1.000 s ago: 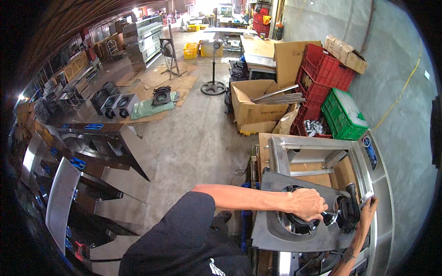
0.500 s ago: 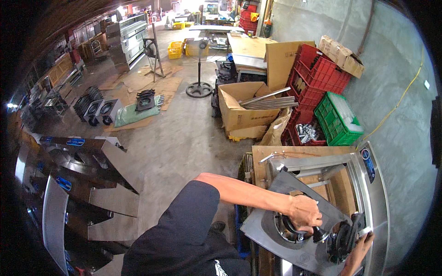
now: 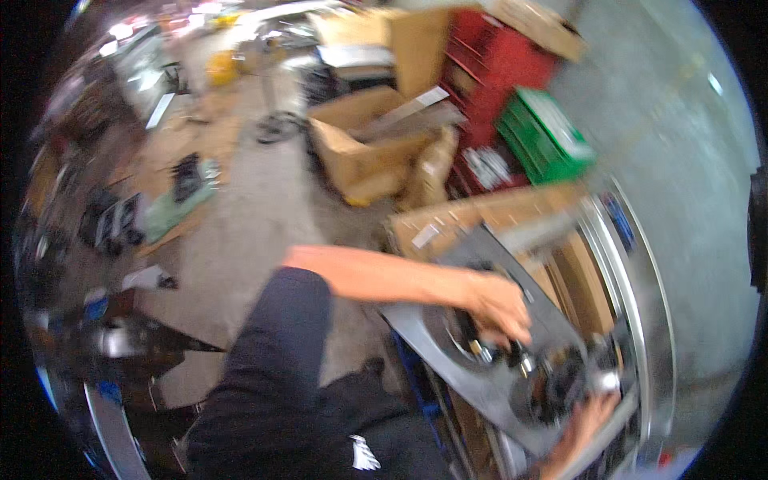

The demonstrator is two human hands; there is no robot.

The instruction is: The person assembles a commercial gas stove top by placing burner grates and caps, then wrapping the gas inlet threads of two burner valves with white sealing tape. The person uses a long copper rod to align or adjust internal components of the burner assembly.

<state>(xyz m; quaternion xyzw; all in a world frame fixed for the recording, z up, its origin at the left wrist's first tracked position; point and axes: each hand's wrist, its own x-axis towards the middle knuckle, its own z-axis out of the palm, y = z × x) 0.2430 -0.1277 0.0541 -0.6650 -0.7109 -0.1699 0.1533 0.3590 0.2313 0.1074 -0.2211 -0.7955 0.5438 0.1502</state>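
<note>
While holding on with the left hand (image 3: 498,310): bent fingers closed around a black burner part (image 3: 501,350), just right of the middle of the picture.
Right hand (image 3: 588,420): at the lower right, by a shiny metal piece (image 3: 606,381); too blurry to tell if gripping it or only touching.
Good holding: best to keep a firm grip on the left and move both hands together, nice and slow. Likely heavy and stiff, so try not to let one corner drop.
Safe fingers: better kept out from between the grey plate (image 3: 552,324) and the metal frame (image 3: 650,304); could get pinched there.
Grey plate: right of the middle and down to the lower right, set at a slant by the metal frame; too blurry to tell just where touching it. Dark grey, flat, with straight sides and sharp-looking corners.
Round places: two on the plate, one under the left hand with a shiny rim, one lower right with a black round burner (image 3: 552,392).
Metal frame: silver and shiny, along the right side.
Farther out: a brown board (image 3: 464,214) behind the plate, then a cardboard box (image 3: 376,164) at the upper middle, a green crate (image 3: 524,140) and red crates (image 3: 504,72) at the upper right.
</note>
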